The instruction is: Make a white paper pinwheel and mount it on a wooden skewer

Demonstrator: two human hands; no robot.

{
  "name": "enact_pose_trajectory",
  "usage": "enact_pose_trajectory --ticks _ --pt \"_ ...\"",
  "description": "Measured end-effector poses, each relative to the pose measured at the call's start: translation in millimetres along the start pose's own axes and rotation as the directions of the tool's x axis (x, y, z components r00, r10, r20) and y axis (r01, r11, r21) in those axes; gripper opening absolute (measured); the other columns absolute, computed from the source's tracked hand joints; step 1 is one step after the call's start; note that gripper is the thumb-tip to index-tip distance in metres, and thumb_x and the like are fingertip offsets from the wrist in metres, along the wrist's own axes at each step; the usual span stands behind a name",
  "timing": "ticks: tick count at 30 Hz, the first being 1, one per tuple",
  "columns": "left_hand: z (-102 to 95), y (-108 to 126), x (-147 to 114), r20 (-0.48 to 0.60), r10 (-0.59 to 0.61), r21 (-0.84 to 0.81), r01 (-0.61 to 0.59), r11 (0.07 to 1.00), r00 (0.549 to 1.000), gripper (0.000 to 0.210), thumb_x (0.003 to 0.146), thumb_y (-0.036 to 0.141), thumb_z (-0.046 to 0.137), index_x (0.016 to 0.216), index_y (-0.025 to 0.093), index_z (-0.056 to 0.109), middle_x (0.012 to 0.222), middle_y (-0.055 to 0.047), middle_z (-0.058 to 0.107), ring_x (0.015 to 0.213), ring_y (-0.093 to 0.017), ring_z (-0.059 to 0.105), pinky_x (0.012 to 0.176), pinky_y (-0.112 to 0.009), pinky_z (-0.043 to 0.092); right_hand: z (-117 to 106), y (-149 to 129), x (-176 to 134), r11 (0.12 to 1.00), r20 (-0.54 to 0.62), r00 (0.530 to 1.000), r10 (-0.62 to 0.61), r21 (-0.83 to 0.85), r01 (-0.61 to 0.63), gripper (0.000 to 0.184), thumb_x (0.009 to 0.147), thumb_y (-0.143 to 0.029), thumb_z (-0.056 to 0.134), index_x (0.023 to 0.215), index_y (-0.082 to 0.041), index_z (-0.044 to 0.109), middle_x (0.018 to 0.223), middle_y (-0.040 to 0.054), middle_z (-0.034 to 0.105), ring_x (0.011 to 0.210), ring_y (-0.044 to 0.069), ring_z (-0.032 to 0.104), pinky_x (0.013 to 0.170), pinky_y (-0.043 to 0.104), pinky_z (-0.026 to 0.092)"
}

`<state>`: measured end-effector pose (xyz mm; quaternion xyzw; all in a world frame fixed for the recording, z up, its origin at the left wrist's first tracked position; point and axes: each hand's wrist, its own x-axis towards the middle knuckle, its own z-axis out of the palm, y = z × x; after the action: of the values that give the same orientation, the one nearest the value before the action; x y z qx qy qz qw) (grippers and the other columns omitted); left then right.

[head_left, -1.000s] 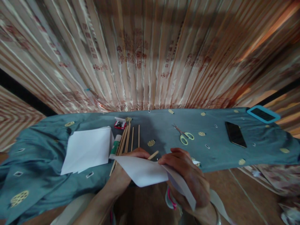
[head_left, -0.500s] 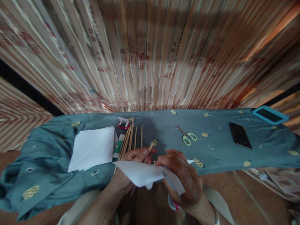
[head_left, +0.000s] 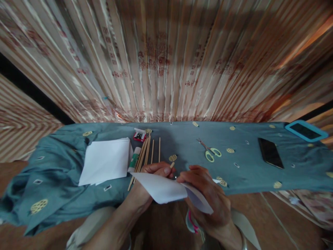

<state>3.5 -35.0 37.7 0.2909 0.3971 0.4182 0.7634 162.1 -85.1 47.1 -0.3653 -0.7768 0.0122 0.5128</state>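
Observation:
My left hand point(head_left: 158, 170) is closed around a thin wooden stick point(head_left: 172, 165), whose blunt tip pokes out past the thumb. My right hand point(head_left: 205, 187) pinches a folded white paper point(head_left: 161, 189) with curved, pointed flaps that spread in front of both hands. A tiny shiny spot shows by the right fingertips; what it is I cannot make out. The paper hides part of my left hand and the lower stick. Just beyond the left hand lie several wooden sticks point(head_left: 143, 154), a green and white glue stick point(head_left: 134, 159) and an open red box point(head_left: 139, 135) of small dark pieces.
A stack of white paper point(head_left: 106, 161) lies on the left of the cloth-covered table point(head_left: 187, 142). Scissors point(head_left: 209, 151) with pale green handles, a black phone point(head_left: 270, 152) and a blue-framed tablet point(head_left: 306, 131) lie to the right. A striped curtain point(head_left: 166, 69) hangs behind.
The stick in my left hand has sunk lower, so less of it shows above the fingers. The paper has tilted slightly between my hands. The whole view has shifted a little.

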Motion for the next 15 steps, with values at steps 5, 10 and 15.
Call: enact_pose_trajectory --ticks 5,10,15 --pt "-3.8 -4.4 2.7 0.032 0.038 0.06 -0.04 0.997 0.999 0.046 0.047 0.052 0.088 0.053 0.013 0.063 0.051 0.001 0.054 0.044 -0.007 0.043 0.042 -0.02 0.026 -0.4 -2.6 1.4 1.0 0.001 1.0 -0.005 0.017 0.005 0.038 0.088 -0.01 0.054 0.125 -0.015 0.055 0.092 0.007 0.074 0.088 0.02 0.071 0.089 0.041 0.057" --pt "-3.3 -3.2 2.3 0.01 0.039 0.054 -0.039 0.998 0.999 0.046 0.042 0.05 0.09 0.051 0.014 0.063 0.052 0.001 0.053 0.045 -0.006 0.042 0.042 -0.02 0.025 -1.4 -3.4 1.7 0.999 0.021 1.0 -0.01 0.034 0.009 0.036 0.088 -0.011 0.054 0.123 -0.014 0.055 0.093 0.008 0.074 0.087 0.02 0.07 0.089 0.041 0.057" --pt "-2.1 -3.5 1.8 0.008 0.05 0.073 -0.051 0.996 0.999 0.041 0.041 0.047 0.09 0.052 0.014 0.068 0.055 0.001 0.056 0.049 -0.008 0.046 0.047 -0.021 0.031 -3.3 -2.1 -0.3 1.0 0.02 1.0 0.014 0.026 -0.014 0.041 0.088 -0.011 0.053 0.128 -0.017 0.053 0.095 0.0073 0.074 0.089 0.021 0.071 0.087 0.043 0.057"
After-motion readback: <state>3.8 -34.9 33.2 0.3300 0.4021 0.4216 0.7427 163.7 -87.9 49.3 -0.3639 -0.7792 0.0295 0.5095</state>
